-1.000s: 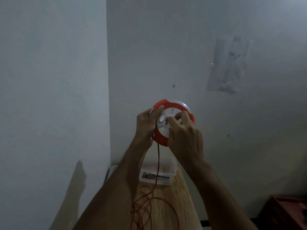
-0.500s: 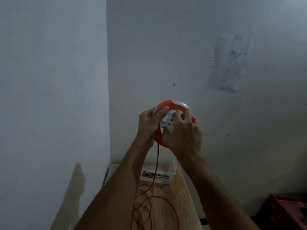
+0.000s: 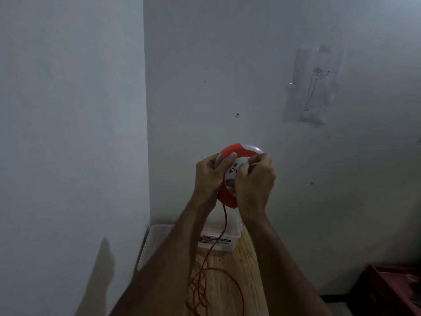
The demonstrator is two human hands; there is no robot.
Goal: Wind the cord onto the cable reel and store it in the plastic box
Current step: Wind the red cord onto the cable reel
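Note:
I hold a round orange and white cable reel [image 3: 237, 150] up in front of the wall, above the table. My left hand [image 3: 208, 174] grips its left rim, thumb on the orange edge. My right hand [image 3: 255, 181] covers the white socket hub [image 3: 235, 168], fingers curled on its right side. A thin orange cord [image 3: 224, 218] hangs from the reel's bottom down to loose loops [image 3: 211, 283] on the wooden table. The clear plastic box [image 3: 224, 241] with a printed label sits at the table's far end against the wall.
The wooden table [image 3: 246, 265] is narrow and runs into the wall corner. A clear lid or tray [image 3: 148, 245] lies left of the box. A dark red crate [image 3: 391, 290] stands low at the right. A paper drawing [image 3: 312, 87] hangs on the wall.
My right hand has turned around the hub, its fingers moving from the front up to the right upper side. The socket face has rotated. The reel stays at about the same height.

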